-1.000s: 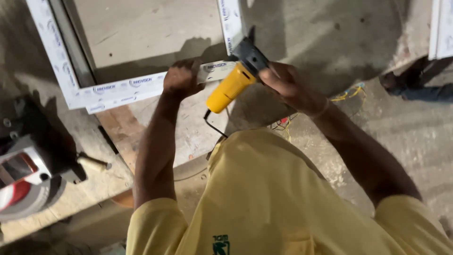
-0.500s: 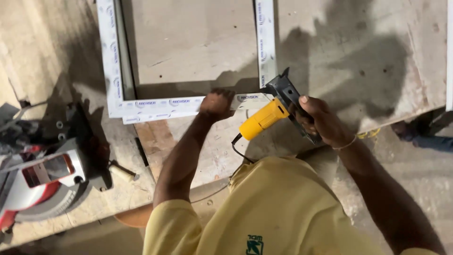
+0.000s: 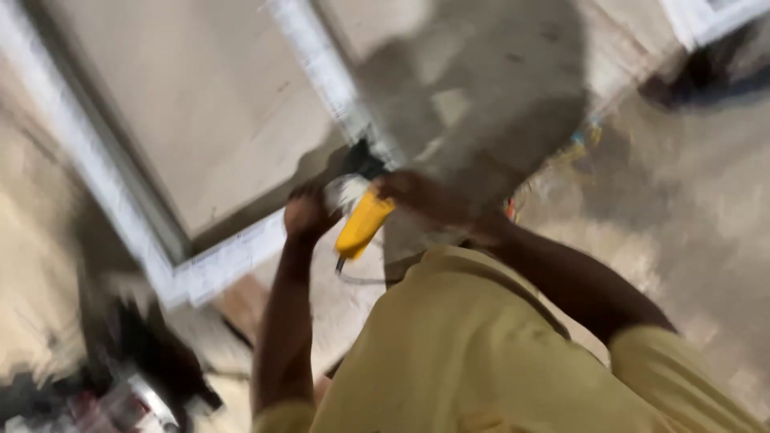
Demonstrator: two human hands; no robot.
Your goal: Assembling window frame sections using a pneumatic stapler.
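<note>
Yellow-bodied handheld power tool with a dark head (image 3: 362, 223) is seen at the centre of the frame, heavily blurred. Its long axis runs from lower left (cord end) to upper right, where the dark head meets the corner of the white plastic profile frame (image 3: 233, 258) lying flat on the pale board (image 3: 200, 120). The right hand (image 3: 417, 192) is wrapped over the upper end of the tool body, fingers closed around it, so the tool extends down and left from that grip. The left hand (image 3: 309, 212) lies just left of the tool, pressed on the frame's lower rail; whether its fingers are curled or flat cannot be told through the blur. The right hand is the nearer to the tool. A dark-and-red saw machine (image 3: 136, 385) sits at lower left, well apart.
</note>
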